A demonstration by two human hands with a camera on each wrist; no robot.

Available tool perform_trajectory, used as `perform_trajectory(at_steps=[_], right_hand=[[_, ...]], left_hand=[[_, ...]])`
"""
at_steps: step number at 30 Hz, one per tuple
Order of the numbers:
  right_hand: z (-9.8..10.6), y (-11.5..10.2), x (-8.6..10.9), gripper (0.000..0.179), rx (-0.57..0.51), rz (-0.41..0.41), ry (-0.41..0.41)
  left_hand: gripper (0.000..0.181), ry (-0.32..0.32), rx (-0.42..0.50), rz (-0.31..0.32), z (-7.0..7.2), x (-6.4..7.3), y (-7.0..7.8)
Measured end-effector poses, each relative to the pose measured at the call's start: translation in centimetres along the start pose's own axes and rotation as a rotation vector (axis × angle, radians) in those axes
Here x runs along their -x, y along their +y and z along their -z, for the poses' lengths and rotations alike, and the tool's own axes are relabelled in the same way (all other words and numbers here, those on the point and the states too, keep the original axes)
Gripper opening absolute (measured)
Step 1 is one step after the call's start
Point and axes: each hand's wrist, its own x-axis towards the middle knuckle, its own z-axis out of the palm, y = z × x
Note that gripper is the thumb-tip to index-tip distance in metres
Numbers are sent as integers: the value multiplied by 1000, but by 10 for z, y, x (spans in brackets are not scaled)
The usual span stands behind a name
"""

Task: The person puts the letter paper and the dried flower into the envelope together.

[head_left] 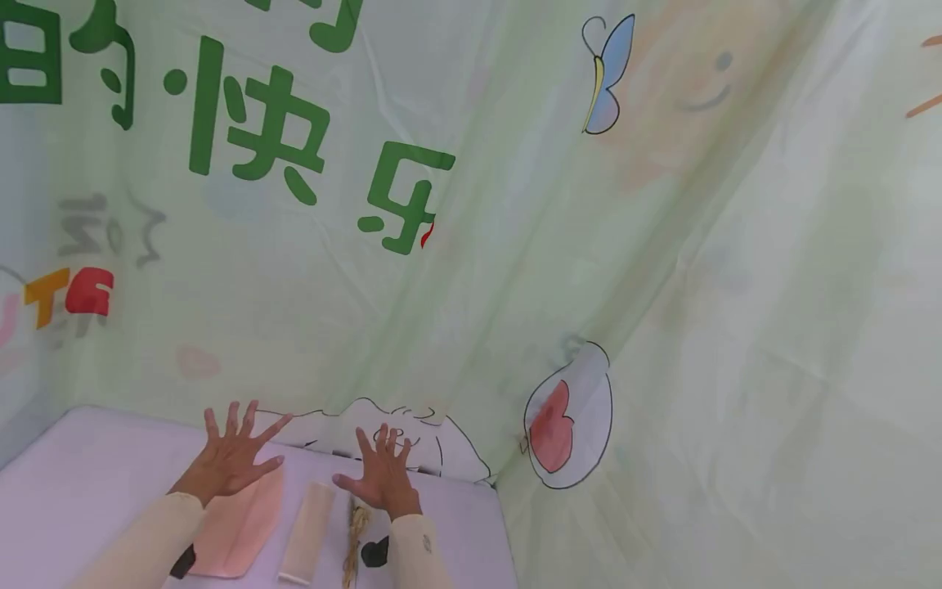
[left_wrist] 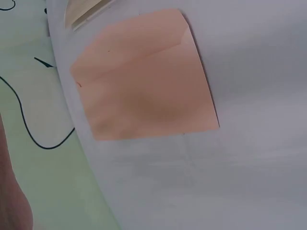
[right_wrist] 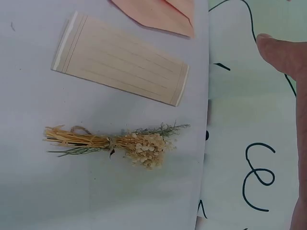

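Note:
My left hand (head_left: 230, 460) is held up with its fingers spread, over the far end of a peach envelope (head_left: 243, 532). In the left wrist view the envelope (left_wrist: 144, 86) lies flat, and only part of the left hand (left_wrist: 12, 201) shows at the edge. Also spread and holding nothing, my right hand (head_left: 384, 478) is above the far side of the table. Below and between the hands lies a cream lined sheet of paper (right_wrist: 122, 60). Beside it rests a tied bunch of dried flowers (right_wrist: 112, 143). Neither hand grips anything.
A white-covered table (head_left: 96, 483) carries these things, its far edge against a hanging cloth (head_left: 441, 327) printed with green characters and drawings. The cloth also runs along the table's right side. Dark wrist straps or camera parts (head_left: 375, 552) sit at the sleeves.

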Motion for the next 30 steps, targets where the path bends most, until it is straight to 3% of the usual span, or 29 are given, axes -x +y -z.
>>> perform_trajectory(at_steps=[5,13,18,23,26,30], right_hand=[[-7,-1,-3,96,-8,14,9],[-20,0,-5,96,-33,-22,-32],[-31,2,-6,94,-44,-20,-27],[-40,1,-6,93,-72,-42,-51],[-45,-2,-5,94,-72,-62,-59],[-56,-3,0,94,-63,-66,-71]], left_hand=[[93,60,-58,-27,-10,6,-8],[112,145,-72,-70,-28,19,-18],[104,121,-45,-56,-35,24,-21],[99,53,40,-30,-38,32,-18],[107,32,49,-21,-42,39,-15],[117,62,28,-30,-58,52,-14]])
